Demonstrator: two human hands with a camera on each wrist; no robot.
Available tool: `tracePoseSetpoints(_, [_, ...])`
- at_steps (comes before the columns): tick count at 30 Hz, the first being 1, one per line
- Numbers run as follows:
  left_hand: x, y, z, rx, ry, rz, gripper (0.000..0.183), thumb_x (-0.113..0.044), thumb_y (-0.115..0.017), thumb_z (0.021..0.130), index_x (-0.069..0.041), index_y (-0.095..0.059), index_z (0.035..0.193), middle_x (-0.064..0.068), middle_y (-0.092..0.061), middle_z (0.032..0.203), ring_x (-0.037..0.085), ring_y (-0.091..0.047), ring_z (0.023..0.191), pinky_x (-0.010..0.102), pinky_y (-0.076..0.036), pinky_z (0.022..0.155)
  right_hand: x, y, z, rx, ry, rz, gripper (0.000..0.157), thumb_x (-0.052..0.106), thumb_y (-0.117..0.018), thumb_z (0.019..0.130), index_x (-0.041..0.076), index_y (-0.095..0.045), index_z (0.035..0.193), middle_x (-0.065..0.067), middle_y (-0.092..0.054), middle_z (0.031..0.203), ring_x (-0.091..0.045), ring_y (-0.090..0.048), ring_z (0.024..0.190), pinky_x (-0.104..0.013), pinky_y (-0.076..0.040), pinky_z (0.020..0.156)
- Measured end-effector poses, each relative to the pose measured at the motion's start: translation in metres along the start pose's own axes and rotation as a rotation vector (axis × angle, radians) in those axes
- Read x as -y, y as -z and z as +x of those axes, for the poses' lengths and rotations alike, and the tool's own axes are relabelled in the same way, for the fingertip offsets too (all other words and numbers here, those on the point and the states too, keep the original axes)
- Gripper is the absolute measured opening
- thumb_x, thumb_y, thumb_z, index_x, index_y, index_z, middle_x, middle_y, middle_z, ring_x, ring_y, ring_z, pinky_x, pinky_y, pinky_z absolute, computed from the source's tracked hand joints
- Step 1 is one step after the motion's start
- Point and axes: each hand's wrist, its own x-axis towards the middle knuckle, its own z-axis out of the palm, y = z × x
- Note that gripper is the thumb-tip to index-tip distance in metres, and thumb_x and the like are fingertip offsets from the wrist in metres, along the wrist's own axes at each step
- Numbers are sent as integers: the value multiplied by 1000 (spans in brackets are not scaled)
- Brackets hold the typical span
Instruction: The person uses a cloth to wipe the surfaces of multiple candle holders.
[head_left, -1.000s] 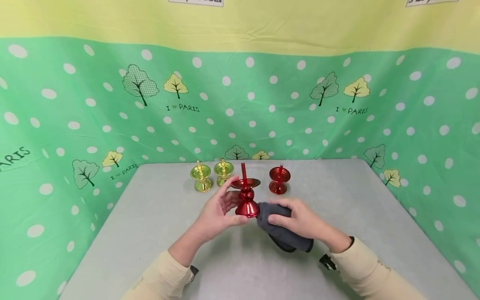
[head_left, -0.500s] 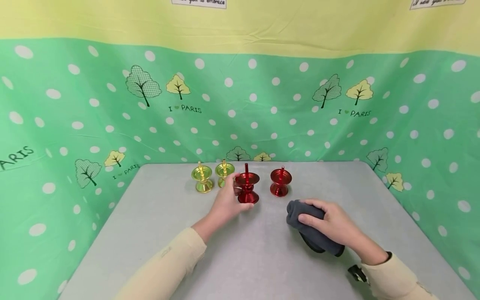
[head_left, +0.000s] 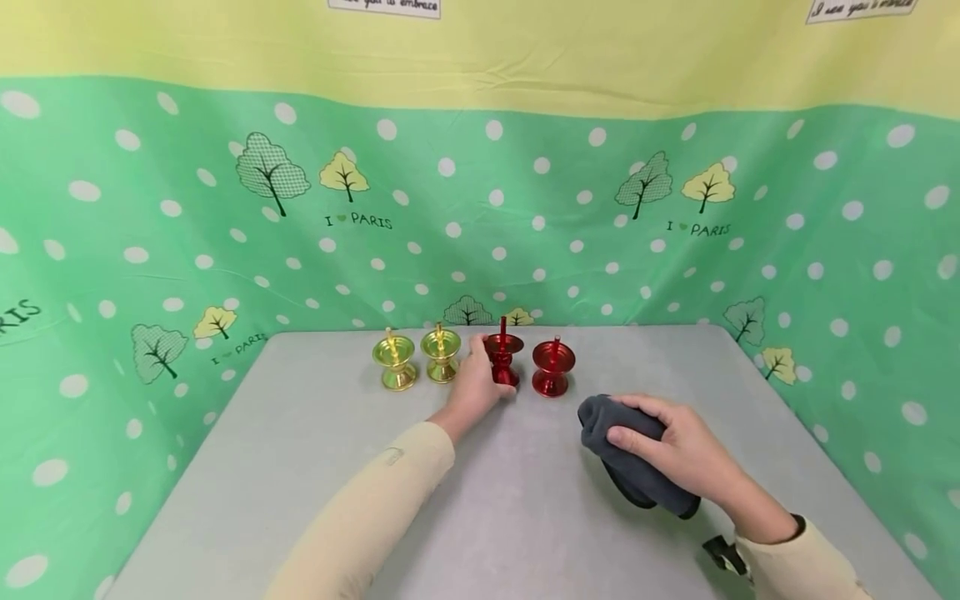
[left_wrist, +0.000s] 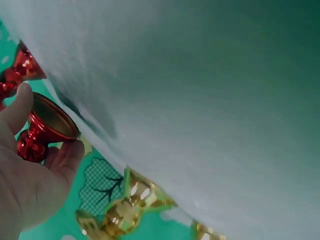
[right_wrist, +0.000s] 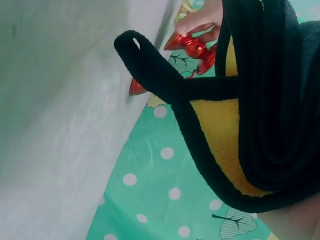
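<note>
My left hand (head_left: 474, 385) grips a shiny red candle holder (head_left: 506, 363), thumb at its foot and fingers behind it. In the left wrist view the hollow underside of this red candle holder (left_wrist: 52, 119) shows between thumb and fingertips. Just to its right stands a second red candle holder (head_left: 553, 382). My right hand (head_left: 686, 450) holds a folded dark grey cloth (head_left: 630, 437) over the right part of the table. Seen from the right wrist, the cloth (right_wrist: 280, 110) has black edging, a hanging loop and a yellow inner side.
Two gold candle holders, one at the left (head_left: 397, 375) and one nearer the hand (head_left: 441, 367), stand at the back of the grey table (head_left: 300, 467). Behind the table's far edge hangs a green dotted curtain (head_left: 420, 200), which also runs along both sides.
My left hand has carried the red candle holder away from me and down, into line with the others. The right hand has drawn the cloth off it, to the right.
</note>
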Motion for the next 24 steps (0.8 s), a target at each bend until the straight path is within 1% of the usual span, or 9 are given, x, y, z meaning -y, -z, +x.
tracePoseSetpoints(5, [-2,-12,11,-20,56,-27,115,-14,-102,70,-5,-28,158,31,-66,139,43,-68,128,50,-55,112,0,-3,-5,-6,17,23,37,29,-80,98,15,-74,132,-9,-80,120,-2,-74,90,-26,-61,73])
tracePoseSetpoints(7, [-2,-16,14,-26,74,-7,116,-14,-102,70,-5,-28,158,31,-66,140,42,-68,128,50,-55,111,0,-5,-7,-3,19,41,36,28,-80,98,14,-74,131,-10,-80,118,-3,-73,87,-27,-61,71])
tracePoseSetpoints(10, [-2,-19,18,-24,113,17,127,-12,-103,69,-4,-20,164,32,-64,142,42,-67,130,49,-55,113,1,-6,-10,-1,20,55,36,27,-80,99,14,-73,132,-11,-79,118,-2,-72,87,-27,-61,70])
tracePoseSetpoints(13, [-1,-21,21,-7,137,49,140,-13,-104,67,-3,-9,169,32,-63,144,41,-67,131,48,-54,114,3,-5,-11,-8,23,55,37,26,-79,99,14,-73,133,-11,-79,120,-2,-72,89,-27,-61,70])
tracePoseSetpoints(15, [-1,-20,21,3,137,61,143,-15,-105,66,-3,-6,170,32,-64,143,41,-67,130,48,-54,113,3,-5,-10,-14,26,53,37,25,-80,98,14,-73,133,-11,-79,121,-2,-72,89,-27,-61,71])
tracePoseSetpoints(19, [-2,-17,21,23,121,87,144,-17,-105,67,1,-5,170,33,-65,141,41,-68,129,47,-55,112,4,-4,-8,-15,32,42,36,26,-80,98,14,-73,132,-10,-79,120,-2,-72,88,-27,-61,70])
tracePoseSetpoints(24, [-3,-16,14,67,114,68,145,-15,-104,69,3,0,169,33,-60,147,41,-64,135,46,-52,116,6,-2,-5,-12,25,33,37,27,-80,98,14,-73,133,-11,-79,120,-2,-72,89,-27,-61,71])
